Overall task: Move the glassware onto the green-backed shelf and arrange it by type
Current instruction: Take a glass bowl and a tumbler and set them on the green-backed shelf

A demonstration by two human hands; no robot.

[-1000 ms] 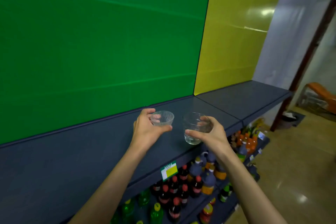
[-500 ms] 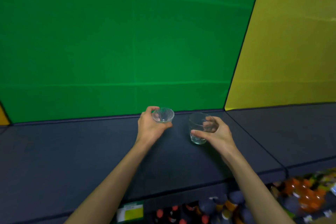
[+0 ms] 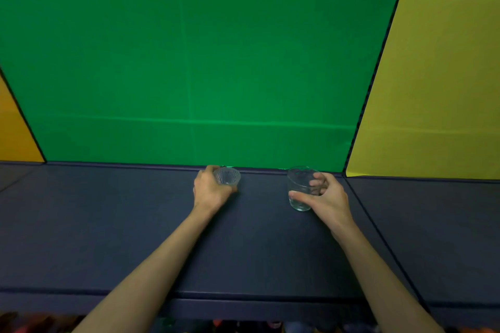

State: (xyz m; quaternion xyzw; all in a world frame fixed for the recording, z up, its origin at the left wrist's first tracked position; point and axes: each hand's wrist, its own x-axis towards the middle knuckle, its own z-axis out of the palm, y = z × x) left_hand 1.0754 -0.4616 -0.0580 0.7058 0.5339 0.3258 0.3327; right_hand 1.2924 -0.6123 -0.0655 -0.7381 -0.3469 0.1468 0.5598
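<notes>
Green-backed shelf [image 3: 108, 224], unlabelled glasses [image 3: 299, 189] in hand.

Ribbed glass bowl [image 3: 227, 176] in left hand [image 3: 209, 192] sits left of tumbler [image 3: 299, 189] in right hand [image 3: 323, 197], both on shelf [image 3: 108, 224] near back panel [image 3: 189, 62].

Green back panel [image 3: 189, 62] fills most of the view, faint creases across it. Yellow panel [image 3: 438, 76] to the right, orange panel [image 3: 13, 130] at far left. Dark blue-grey shelf [image 3: 108, 224] below, seam on right. Blurred bottles [image 3: 243, 326] under its front edge.
</notes>
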